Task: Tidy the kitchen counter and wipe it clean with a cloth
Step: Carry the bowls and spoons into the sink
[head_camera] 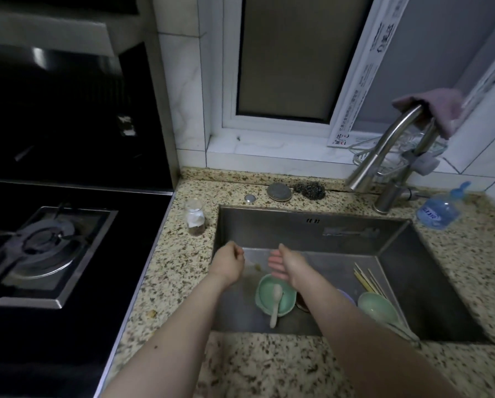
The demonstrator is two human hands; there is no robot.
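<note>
Both of my hands reach over the steel sink (pixel 398 271). My left hand (pixel 229 258) is curled into a loose fist above the sink's left wall, with nothing visible in it. My right hand (pixel 283 262) is open, palm turned left, fingers apart and empty. Below them in the sink sit a green bowl (pixel 262 297) with a white spoon (pixel 276 304), a second green bowl (pixel 377 307) and several chopsticks (pixel 367 280). A pink cloth (pixel 438 109) hangs over the faucet (pixel 384 150) at the upper right. The speckled granite counter (pixel 177 268) surrounds the sink.
A small glass jar (pixel 195 216) stands left of the sink. Behind the sink lie a round sink plug (pixel 279 191) and a steel scourer (pixel 311 190). A blue soap bottle (pixel 438 209) sits at the right. A black gas stove (pixel 45 248) fills the left side.
</note>
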